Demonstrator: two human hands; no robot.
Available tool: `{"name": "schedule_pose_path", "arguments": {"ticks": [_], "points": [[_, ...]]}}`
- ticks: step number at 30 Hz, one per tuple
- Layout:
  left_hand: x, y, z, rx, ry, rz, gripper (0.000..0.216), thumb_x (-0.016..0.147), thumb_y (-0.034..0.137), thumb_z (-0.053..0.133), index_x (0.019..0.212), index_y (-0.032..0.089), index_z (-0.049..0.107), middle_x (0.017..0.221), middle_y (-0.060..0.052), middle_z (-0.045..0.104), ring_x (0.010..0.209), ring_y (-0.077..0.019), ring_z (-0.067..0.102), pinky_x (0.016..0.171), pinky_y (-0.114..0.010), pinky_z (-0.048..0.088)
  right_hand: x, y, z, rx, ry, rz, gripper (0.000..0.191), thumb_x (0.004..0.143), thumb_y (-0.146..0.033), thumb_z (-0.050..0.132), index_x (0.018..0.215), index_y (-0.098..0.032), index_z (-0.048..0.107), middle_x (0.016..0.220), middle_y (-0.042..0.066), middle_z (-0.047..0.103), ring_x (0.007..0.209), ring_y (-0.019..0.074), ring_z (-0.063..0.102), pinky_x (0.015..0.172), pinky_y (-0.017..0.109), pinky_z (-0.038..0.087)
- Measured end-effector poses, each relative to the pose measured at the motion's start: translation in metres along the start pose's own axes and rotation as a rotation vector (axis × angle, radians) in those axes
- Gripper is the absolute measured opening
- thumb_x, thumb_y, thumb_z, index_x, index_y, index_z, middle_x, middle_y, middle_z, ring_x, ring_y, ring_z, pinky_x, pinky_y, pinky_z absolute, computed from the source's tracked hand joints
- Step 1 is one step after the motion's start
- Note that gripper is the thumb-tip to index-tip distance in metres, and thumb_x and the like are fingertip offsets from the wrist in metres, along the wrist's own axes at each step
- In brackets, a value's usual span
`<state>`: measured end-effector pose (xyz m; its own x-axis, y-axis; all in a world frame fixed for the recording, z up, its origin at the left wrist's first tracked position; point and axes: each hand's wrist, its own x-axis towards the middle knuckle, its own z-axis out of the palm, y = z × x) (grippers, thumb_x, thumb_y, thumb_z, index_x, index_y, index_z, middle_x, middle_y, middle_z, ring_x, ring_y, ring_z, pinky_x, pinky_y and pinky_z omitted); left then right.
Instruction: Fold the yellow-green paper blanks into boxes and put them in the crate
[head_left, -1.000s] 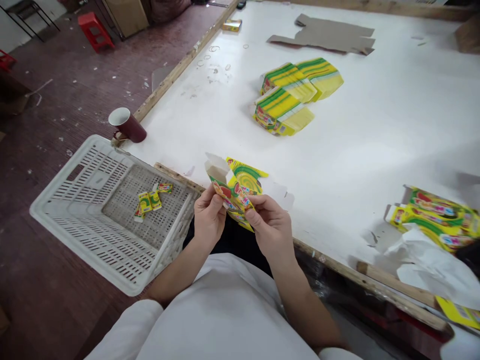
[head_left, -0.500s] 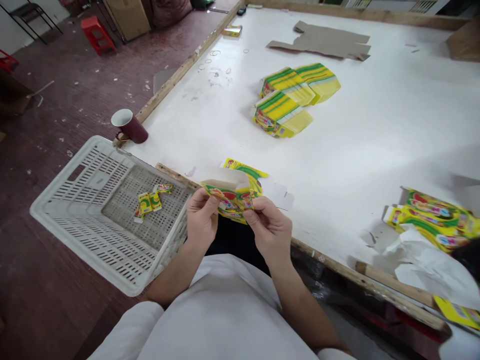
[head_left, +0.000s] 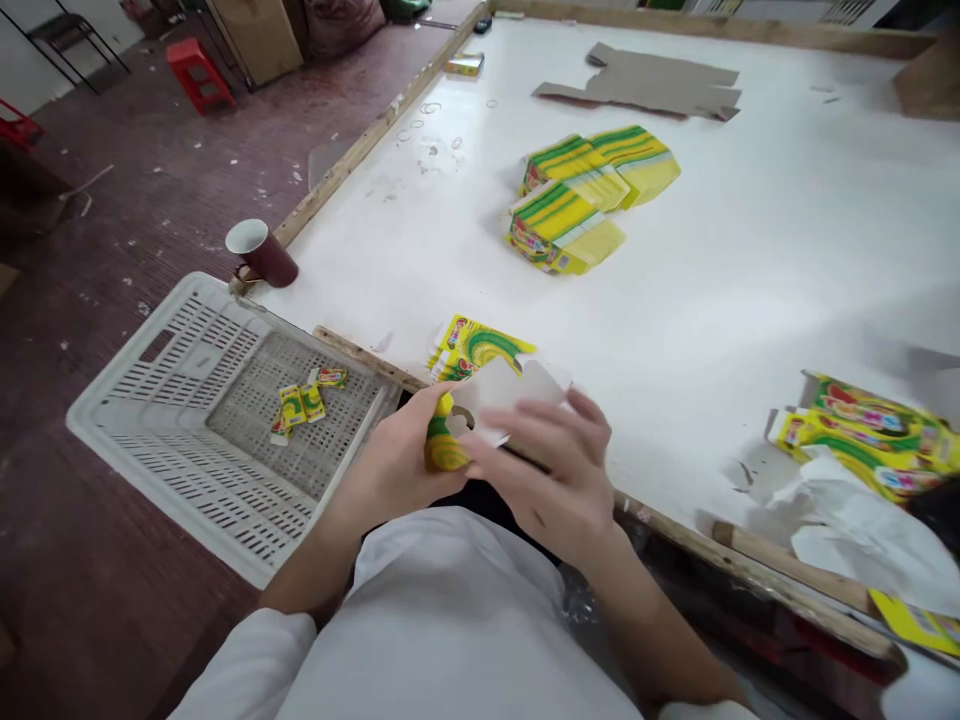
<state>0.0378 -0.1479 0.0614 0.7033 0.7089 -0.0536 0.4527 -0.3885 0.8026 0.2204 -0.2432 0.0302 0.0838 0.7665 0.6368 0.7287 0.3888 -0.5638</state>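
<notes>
Shifted lower and toward the body since half a second before: the small carton (head_left: 469,420), turned from a sideways hold between both hands to an end-on hold. Gripped it in the left hand (head_left: 397,465), fingers wrapped round its yellow-green body, white flaps pointing out over the table's near edge. Held the right hand (head_left: 559,480) loose, fingers spread over those flaps and smeared by motion; possibly pressed on a flap, though contact could not be told.

Faced a wide white table (head_left: 750,250) with a wooden rim. Kept a white slotted crate (head_left: 180,345) to the left, tilted against the table's corner, with only a few small folded cartons (head_left: 304,400) lying together on its floor. Noted a flat brown cardboard sheet (head_left: 645,85) far across the table. Noted fanned stacks of flat cartons (head_left: 585,195) nearer, mid-table. Noted another heap of printed cartons (head_left: 870,430) at the right edge, with crumpled white wrapping (head_left: 855,540) just in front of it. Left one flat carton (head_left: 484,345) on the table just beyond the hands. Saw a maroon cup (head_left: 262,255), white inside, by the table's left edge near the crate's far corner; contents not visible.
</notes>
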Motion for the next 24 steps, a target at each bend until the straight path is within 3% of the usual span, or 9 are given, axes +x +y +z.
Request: {"name": "schedule_pose_path", "arguments": {"ticks": [2, 4, 7, 10, 13, 16, 18, 21, 24], "points": [[0.002, -0.004, 0.016, 0.005, 0.084, 0.028, 0.076, 0.075, 0.021, 0.077, 0.143, 0.026, 0.043, 0.124, -0.007, 0.066, 0.108, -0.0249, 0.067, 0.091, -0.035, 0.055, -0.006, -0.005, 0.013, 0.174, 0.158, 0.246, 0.07, 0.093, -0.039, 0.066, 0.155, -0.041, 0.033, 0.15, 0.005, 0.049, 0.14, 0.0262, 0.046, 0.119, 0.052, 0.038], [0.004, -0.009, 0.026, -0.004, 0.137, 0.159, 0.084, 0.073, 0.018, 0.078, 0.146, 0.026, 0.037, 0.129, -0.009, 0.063, 0.113, -0.0256, 0.065, 0.092, -0.034, 0.054, -0.009, -0.01, 0.022, 0.455, 0.128, 0.479, 0.072, 0.099, -0.05, 0.052, 0.16, -0.034, 0.017, 0.16, 0.009, 0.036, 0.147, 0.027, 0.039, 0.115, 0.05, 0.045], [0.008, -0.014, 0.03, 0.015, 0.163, 0.393, 0.089, 0.075, 0.015, 0.073, 0.15, 0.027, 0.028, 0.132, -0.012, 0.059, 0.114, -0.0262, 0.063, 0.092, -0.036, 0.054, -0.006, -0.011, 0.028, 0.917, -0.148, 0.71, 0.061, 0.104, -0.053, 0.036, 0.159, -0.029, 0.027, 0.16, 0.008, 0.038, 0.145, 0.0234, 0.044, 0.113, 0.043, 0.049], [0.01, -0.02, 0.03, 0.096, 0.152, 0.474, 0.075, 0.077, 0.013, 0.067, 0.144, 0.027, 0.035, 0.119, -0.01, 0.059, 0.106, -0.0251, 0.063, 0.084, -0.036, 0.055, 0.003, -0.003, 0.026, 1.171, -0.309, 0.778, 0.055, 0.1, -0.05, 0.049, 0.151, -0.03, 0.045, 0.156, 0.004, 0.045, 0.144, 0.0242, 0.045, 0.115, 0.043, 0.047], [0.009, -0.024, 0.029, 0.12, 0.09, 0.43, 0.06, 0.075, 0.01, 0.063, 0.13, 0.025, 0.044, 0.109, -0.008, 0.059, 0.101, -0.025, 0.063, 0.079, -0.036, 0.054, 0.005, 0.006, 0.025, 1.11, -0.4, 0.734, 0.056, 0.101, -0.046, 0.051, 0.154, -0.032, 0.04, 0.155, 0.005, 0.046, 0.145, 0.0235, 0.043, 0.116, 0.044, 0.045], [0.009, -0.025, 0.028, 0.049, 0.032, 0.369, 0.064, 0.075, 0.015, 0.068, 0.131, 0.023, 0.038, 0.115, -0.01, 0.057, 0.099, -0.0244, 0.064, 0.077, -0.034, 0.054, -0.001, 0.007, 0.028, 0.875, -0.362, 0.542, 0.078, 0.098, -0.054, 0.052, 0.162, -0.029, 0.016, 0.163, 0.009, 0.032, 0.151, 0.0243, 0.031, 0.122, 0.046, 0.034], [0.01, -0.025, 0.028, 0.016, 0.041, 0.371, 0.073, 0.077, 0.021, 0.072, 0.136, 0.023, 0.03, 0.122, -0.013, 0.055, 0.099, -0.0235, 0.064, 0.079, -0.034, 0.054, -0.006, 0.004, 0.029, 0.661, -0.325, 0.377, 0.08, 0.098, -0.045, 0.056, 0.163, -0.03, 0.011, 0.167, 0.008, 0.021, 0.153, 0.0246, 0.025, 0.124, 0.045, 0.032], [0.011, -0.024, 0.028, 0.064, 0.16, 0.358, 0.07, 0.081, 0.019, 0.069, 0.138, 0.023, 0.028, 0.129, -0.016, 0.05, 0.114, -0.026, 0.06, 0.09, -0.039, 0.053, -0.008, 0.001, 0.03, 0.422, -0.243, 0.232, 0.061, 0.101, -0.015, 0.044, 0.157, -0.038, 0.032, 0.166, 0.001, 0.025, 0.15, 0.0201, 0.033, 0.12, 0.038, 0.04], [0.009, -0.021, 0.024, 0.177, 0.272, 0.285, 0.062, 0.08, 0.023, 0.073, 0.132, 0.023, 0.038, 0.131, -0.016, 0.051, 0.126, -0.0301, 0.052, 0.101, -0.047, 0.049, -0.007, 0.004, 0.029, 0.361, -0.071, 0.279, 0.059, 0.099, -0.009, 0.043, 0.15, -0.039, 0.045, 0.16, 0.001, 0.038, 0.142, 0.0193, 0.047, 0.115, 0.037, 0.047]]}}
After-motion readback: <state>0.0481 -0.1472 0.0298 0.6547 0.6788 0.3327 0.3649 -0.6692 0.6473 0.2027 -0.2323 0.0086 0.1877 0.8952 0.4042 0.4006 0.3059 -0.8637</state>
